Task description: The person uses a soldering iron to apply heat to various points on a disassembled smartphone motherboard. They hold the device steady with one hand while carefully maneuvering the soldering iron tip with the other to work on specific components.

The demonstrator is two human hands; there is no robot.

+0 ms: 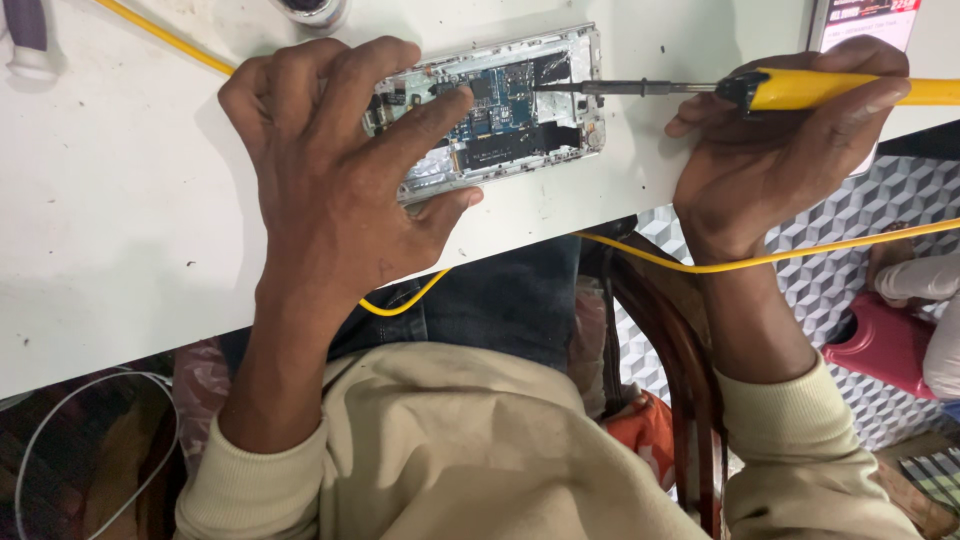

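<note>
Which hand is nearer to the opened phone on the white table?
Left. The left hand grips the opened phone, fingers pressed on its circuit board. The right hand sits off to the phone's right, holding a yellow-handled tool whose metal tip reaches the board.

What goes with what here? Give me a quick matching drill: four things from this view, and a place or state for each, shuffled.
Things:
1. left hand
2. right hand
3. yellow cable
4. iron's metal tip

Places or states:
A. wrapped around the yellow-handled soldering iron
B. touching the blue circuit board
C. pressing down on the opened phone
D. hanging past the white table edge over the lap

Pairs: 1-C, 2-A, 3-D, 4-B
</note>
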